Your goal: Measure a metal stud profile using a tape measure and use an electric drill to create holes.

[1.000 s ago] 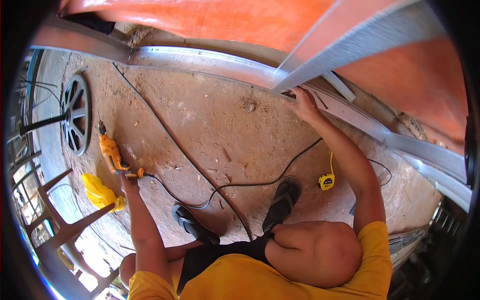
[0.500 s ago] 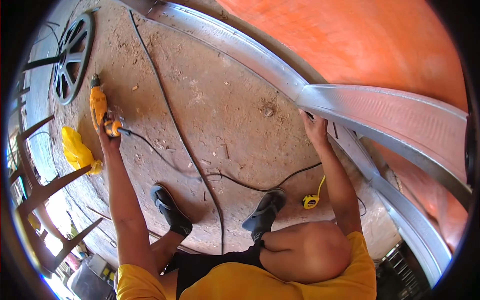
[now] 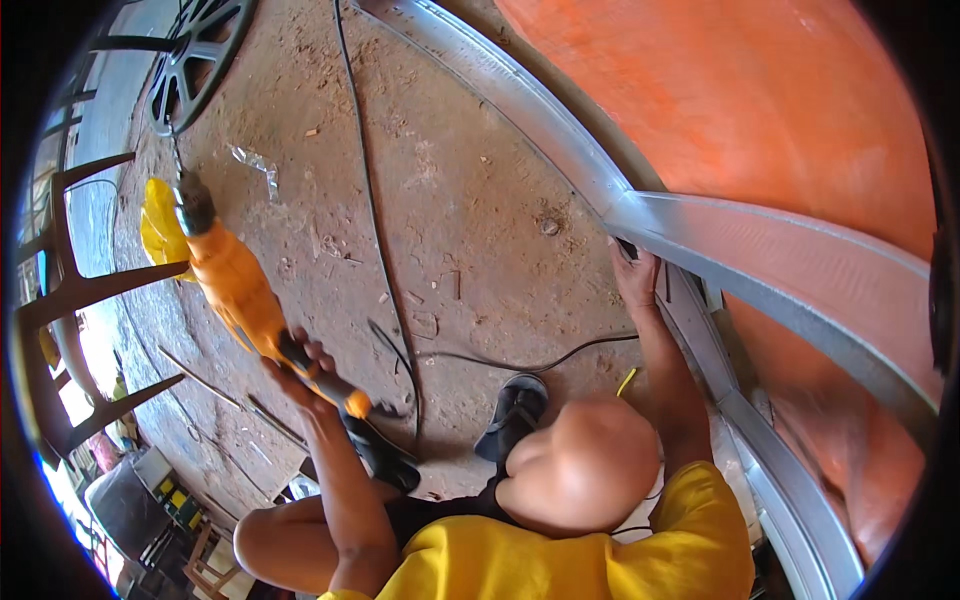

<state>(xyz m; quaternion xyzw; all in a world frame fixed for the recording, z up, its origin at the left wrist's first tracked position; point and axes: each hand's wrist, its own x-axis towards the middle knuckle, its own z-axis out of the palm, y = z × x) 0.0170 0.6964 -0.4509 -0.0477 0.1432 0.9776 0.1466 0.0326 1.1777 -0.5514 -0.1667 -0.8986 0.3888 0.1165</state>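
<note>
My left hand (image 3: 305, 378) is closed around the handle of an orange power drill (image 3: 238, 285), raised off the floor with its long bit angled up to the far left. The drill's cord trails from the handle end. On the right, my right hand (image 3: 637, 282) grips the edge of a silver metal channel (image 3: 770, 238) from below, close to where it meets a long metal channel (image 3: 540, 125) on the floor. Something dark shows at those fingers; its kind is unclear. Both channels run alongside an orange surface (image 3: 720, 90).
A black cable (image 3: 364, 160) crosses the dusty floor. Dark chair legs (image 3: 110, 285), a yellow bag (image 3: 160, 225) and a spoked base (image 3: 205, 60) stand at left. A clear plastic scrap (image 3: 258, 168) lies ahead. My bent knee (image 3: 590, 455) covers the floor near my right arm.
My left hand has lifted the drill from the floor and brought it nearer and rightward. My right hand stays at the channel joint. My knees have shifted, and the tape measure is now mostly hidden.
</note>
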